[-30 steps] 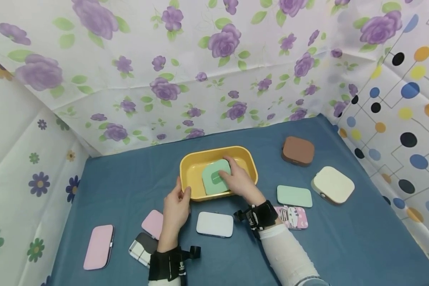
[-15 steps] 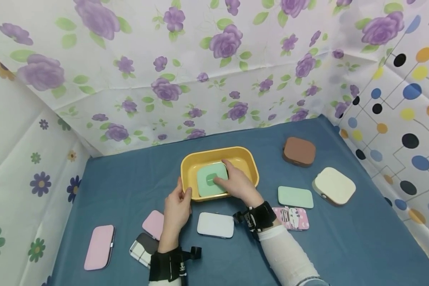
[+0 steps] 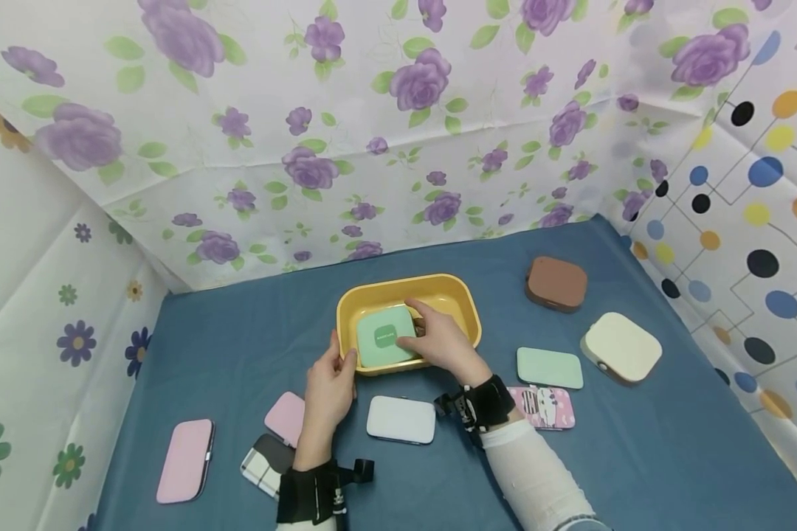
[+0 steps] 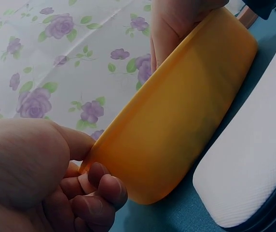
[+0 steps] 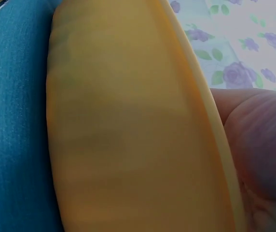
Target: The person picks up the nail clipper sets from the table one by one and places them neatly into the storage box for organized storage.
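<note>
Green case (image 3: 375, 351) just L of R hand (image 3: 443, 341), grip pinching its R edge; L hand (image 3: 328, 383) pinches yellow tray (image 4: 172, 111).

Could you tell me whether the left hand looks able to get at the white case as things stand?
Probably yes: the white case lies uncovered close to the left hand, though that hand grips the yellow tray and would have to let go first.
</note>
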Demonstrator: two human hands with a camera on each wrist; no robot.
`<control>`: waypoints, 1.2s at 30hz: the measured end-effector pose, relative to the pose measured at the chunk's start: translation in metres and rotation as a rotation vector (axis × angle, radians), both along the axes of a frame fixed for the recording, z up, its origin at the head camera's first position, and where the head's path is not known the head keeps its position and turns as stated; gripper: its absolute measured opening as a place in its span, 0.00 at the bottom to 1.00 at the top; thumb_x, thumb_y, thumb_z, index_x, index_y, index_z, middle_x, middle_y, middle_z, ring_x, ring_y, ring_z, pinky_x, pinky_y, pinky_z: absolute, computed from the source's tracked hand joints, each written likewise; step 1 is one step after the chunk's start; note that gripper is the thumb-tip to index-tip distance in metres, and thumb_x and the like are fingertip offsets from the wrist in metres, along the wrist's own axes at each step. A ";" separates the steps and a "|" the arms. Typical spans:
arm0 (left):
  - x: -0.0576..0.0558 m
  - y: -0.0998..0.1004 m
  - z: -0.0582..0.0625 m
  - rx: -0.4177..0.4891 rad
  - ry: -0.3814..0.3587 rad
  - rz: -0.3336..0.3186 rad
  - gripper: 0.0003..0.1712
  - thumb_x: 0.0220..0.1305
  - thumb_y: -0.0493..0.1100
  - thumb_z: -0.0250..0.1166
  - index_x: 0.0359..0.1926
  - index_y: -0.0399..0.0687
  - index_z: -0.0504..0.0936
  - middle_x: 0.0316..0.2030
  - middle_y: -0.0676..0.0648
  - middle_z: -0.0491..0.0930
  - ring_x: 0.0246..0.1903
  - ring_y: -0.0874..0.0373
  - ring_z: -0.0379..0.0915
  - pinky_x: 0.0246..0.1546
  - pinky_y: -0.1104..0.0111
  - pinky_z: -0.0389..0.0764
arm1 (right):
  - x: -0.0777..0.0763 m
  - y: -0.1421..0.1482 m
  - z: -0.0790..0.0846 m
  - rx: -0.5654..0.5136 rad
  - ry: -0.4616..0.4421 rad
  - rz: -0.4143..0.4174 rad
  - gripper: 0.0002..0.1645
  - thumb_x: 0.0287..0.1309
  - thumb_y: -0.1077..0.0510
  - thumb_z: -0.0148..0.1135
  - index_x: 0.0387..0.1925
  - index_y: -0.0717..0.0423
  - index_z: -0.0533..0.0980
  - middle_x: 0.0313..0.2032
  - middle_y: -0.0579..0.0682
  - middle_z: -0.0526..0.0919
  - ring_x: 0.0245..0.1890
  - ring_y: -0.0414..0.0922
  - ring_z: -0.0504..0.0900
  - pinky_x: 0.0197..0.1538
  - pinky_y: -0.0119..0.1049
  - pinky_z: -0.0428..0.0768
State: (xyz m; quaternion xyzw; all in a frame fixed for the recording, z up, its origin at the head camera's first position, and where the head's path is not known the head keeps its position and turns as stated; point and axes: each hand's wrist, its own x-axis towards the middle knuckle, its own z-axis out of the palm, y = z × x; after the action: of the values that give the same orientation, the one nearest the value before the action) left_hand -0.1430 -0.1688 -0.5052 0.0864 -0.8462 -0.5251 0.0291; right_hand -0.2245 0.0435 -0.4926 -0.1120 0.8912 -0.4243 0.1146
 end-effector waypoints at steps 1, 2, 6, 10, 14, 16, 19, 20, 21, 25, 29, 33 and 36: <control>0.000 0.000 0.000 0.001 0.001 -0.001 0.38 0.76 0.53 0.55 0.78 0.45 0.53 0.17 0.47 0.73 0.13 0.52 0.71 0.14 0.64 0.69 | 0.000 0.000 0.000 0.003 0.004 0.002 0.45 0.58 0.46 0.72 0.74 0.44 0.63 0.62 0.54 0.78 0.60 0.51 0.78 0.56 0.47 0.78; 0.000 0.000 0.000 0.001 0.000 -0.001 0.38 0.76 0.53 0.55 0.78 0.45 0.53 0.17 0.47 0.73 0.13 0.52 0.71 0.14 0.64 0.69 | 0.000 0.000 0.000 0.004 0.008 0.004 0.45 0.58 0.47 0.72 0.74 0.44 0.64 0.61 0.53 0.78 0.60 0.51 0.78 0.56 0.47 0.78; 0.000 0.000 0.000 -0.002 0.002 -0.005 0.37 0.76 0.52 0.55 0.78 0.44 0.53 0.16 0.47 0.73 0.12 0.52 0.71 0.14 0.64 0.68 | 0.000 -0.001 0.000 -0.009 0.015 0.007 0.43 0.57 0.48 0.73 0.72 0.45 0.67 0.60 0.52 0.79 0.57 0.49 0.80 0.55 0.45 0.79; 0.000 0.000 0.001 -0.009 -0.001 -0.006 0.37 0.76 0.51 0.55 0.77 0.44 0.53 0.16 0.47 0.73 0.12 0.53 0.71 0.14 0.64 0.68 | 0.001 -0.001 0.001 -0.011 0.021 0.012 0.41 0.57 0.48 0.73 0.71 0.46 0.69 0.59 0.52 0.80 0.56 0.48 0.81 0.54 0.44 0.80; 0.001 0.000 0.002 -0.015 -0.005 -0.008 0.37 0.76 0.50 0.55 0.77 0.43 0.53 0.16 0.47 0.73 0.12 0.53 0.71 0.14 0.64 0.68 | 0.002 -0.001 0.000 -0.003 0.027 0.029 0.41 0.58 0.48 0.72 0.71 0.45 0.68 0.59 0.52 0.80 0.57 0.47 0.80 0.54 0.44 0.80; 0.001 0.000 0.003 -0.017 -0.004 -0.009 0.37 0.76 0.51 0.55 0.77 0.43 0.53 0.16 0.47 0.73 0.12 0.53 0.71 0.14 0.64 0.68 | 0.002 -0.001 -0.001 0.000 0.028 0.038 0.42 0.59 0.49 0.71 0.72 0.43 0.66 0.59 0.51 0.80 0.57 0.47 0.80 0.54 0.44 0.80; 0.001 0.000 0.003 -0.018 0.002 -0.009 0.37 0.76 0.51 0.55 0.77 0.43 0.54 0.16 0.47 0.73 0.13 0.52 0.71 0.14 0.64 0.68 | 0.002 -0.001 -0.002 0.004 0.028 0.050 0.42 0.60 0.49 0.70 0.74 0.41 0.64 0.59 0.51 0.80 0.58 0.46 0.79 0.54 0.42 0.79; 0.001 0.000 0.003 -0.019 0.001 -0.010 0.37 0.76 0.51 0.54 0.77 0.43 0.53 0.16 0.47 0.73 0.13 0.52 0.71 0.14 0.64 0.68 | 0.002 -0.001 -0.002 0.010 0.030 0.054 0.42 0.61 0.49 0.69 0.74 0.41 0.63 0.59 0.51 0.80 0.58 0.46 0.79 0.53 0.41 0.79; 0.001 0.000 0.003 -0.020 -0.001 -0.011 0.37 0.76 0.52 0.54 0.78 0.43 0.53 0.16 0.47 0.73 0.13 0.52 0.71 0.14 0.64 0.68 | 0.002 -0.001 -0.002 0.010 0.033 0.061 0.43 0.62 0.50 0.68 0.75 0.41 0.62 0.60 0.51 0.80 0.58 0.46 0.80 0.50 0.41 0.80; 0.001 0.000 0.003 -0.025 -0.005 -0.015 0.37 0.77 0.52 0.54 0.78 0.44 0.53 0.15 0.47 0.73 0.13 0.52 0.72 0.15 0.63 0.69 | 0.004 -0.001 -0.001 0.016 0.038 0.084 0.44 0.66 0.51 0.63 0.78 0.38 0.54 0.62 0.53 0.78 0.29 0.51 0.84 0.28 0.37 0.75; 0.001 0.001 0.003 -0.024 -0.006 -0.018 0.37 0.77 0.52 0.53 0.78 0.45 0.53 0.16 0.47 0.73 0.13 0.51 0.72 0.15 0.63 0.69 | 0.004 -0.001 -0.001 0.031 0.053 0.097 0.43 0.69 0.52 0.58 0.79 0.36 0.51 0.63 0.53 0.77 0.09 0.49 0.66 0.18 0.35 0.63; 0.000 0.001 0.003 -0.026 -0.012 -0.022 0.37 0.77 0.52 0.53 0.78 0.44 0.52 0.16 0.47 0.73 0.13 0.52 0.71 0.16 0.63 0.69 | 0.004 -0.001 0.000 0.066 0.066 0.113 0.41 0.71 0.51 0.55 0.79 0.36 0.50 0.63 0.55 0.77 0.09 0.44 0.64 0.17 0.35 0.61; 0.000 0.000 0.003 -0.026 -0.014 -0.018 0.37 0.77 0.51 0.53 0.78 0.44 0.51 0.15 0.47 0.73 0.13 0.52 0.71 0.15 0.63 0.69 | 0.004 -0.002 0.000 0.079 0.065 0.116 0.41 0.72 0.49 0.55 0.79 0.36 0.49 0.63 0.55 0.76 0.09 0.45 0.65 0.17 0.36 0.62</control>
State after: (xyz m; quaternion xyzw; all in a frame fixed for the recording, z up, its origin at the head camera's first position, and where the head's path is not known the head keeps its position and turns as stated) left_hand -0.1430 -0.1684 -0.5020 0.0820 -0.8538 -0.5138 0.0194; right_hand -0.2205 0.0417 -0.4929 -0.1727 0.9024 -0.3777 0.1145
